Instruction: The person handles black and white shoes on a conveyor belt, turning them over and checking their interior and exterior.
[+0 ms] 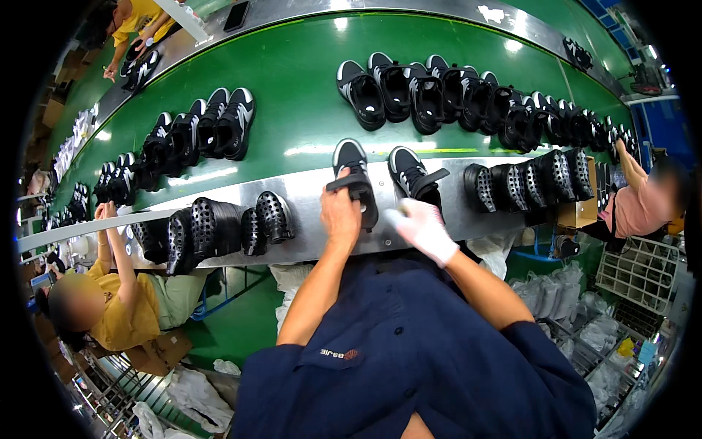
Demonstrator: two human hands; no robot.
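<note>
My bare left hand [341, 212] is closed on a black sneaker [365, 201] with a grey-white toe, gripping its dark strap near the opening. The sneaker stands toe away from me on the metal ledge in front of my body. To its right is a second black sneaker [407, 167], whose loose strap [431, 183] sticks out to the right. My right hand [420, 228], in a white glove, is just behind that sneaker's heel. Its fingers are bunched together and slightly blurred, and whatever they hold is hidden.
Beyond the metal ledge [307, 186], a green conveyor belt [292, 80] carries rows of black sneakers [428, 95]. Black perforated foot-shaped blocks [274, 217] stand on the ledge at both sides. Co-workers sit at left [128, 307] and right [636, 197]; another person stands far left.
</note>
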